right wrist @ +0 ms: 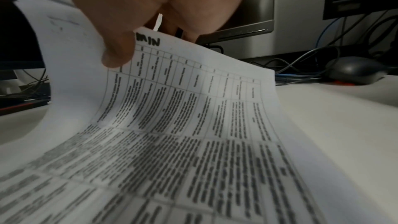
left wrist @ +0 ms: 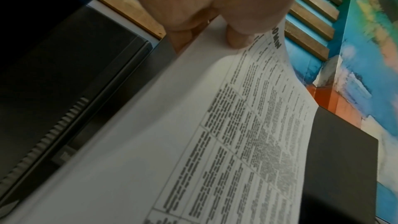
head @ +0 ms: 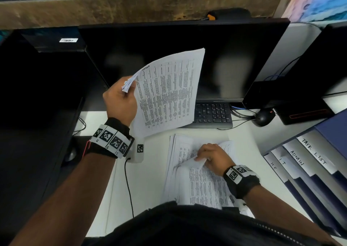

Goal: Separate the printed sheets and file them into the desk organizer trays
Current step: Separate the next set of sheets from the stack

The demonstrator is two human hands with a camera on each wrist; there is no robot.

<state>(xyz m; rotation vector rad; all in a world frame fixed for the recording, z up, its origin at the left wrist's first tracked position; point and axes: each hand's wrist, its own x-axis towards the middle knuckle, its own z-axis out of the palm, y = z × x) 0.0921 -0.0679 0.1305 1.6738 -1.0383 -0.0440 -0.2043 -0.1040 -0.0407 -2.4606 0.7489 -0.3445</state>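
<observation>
My left hand [head: 122, 97] holds a bundle of printed sheets [head: 167, 95] up in front of the monitor, pinching them at a corner; the left wrist view shows the thumb [left wrist: 237, 40] on the top sheet [left wrist: 237, 142] headed "ADMIN". A stack of printed sheets [head: 180, 151] lies on the white desk. My right hand [head: 210, 157] pinches the top sheet [right wrist: 183, 108] of that stack at its upper edge and lifts it so it curls; it is also marked "ADMIN". The blue desk organizer [head: 308, 172] stands at right with trays labelled HR, IT, ADMIN, TASK LIST.
A black monitor [head: 225, 61] and keyboard [head: 212, 114] stand behind the papers. A black mouse [head: 263, 118] and cables lie at the right rear, and a dark computer case [head: 37, 86] fills the left. A thin black cable [head: 128, 185] crosses the desk below my left wrist.
</observation>
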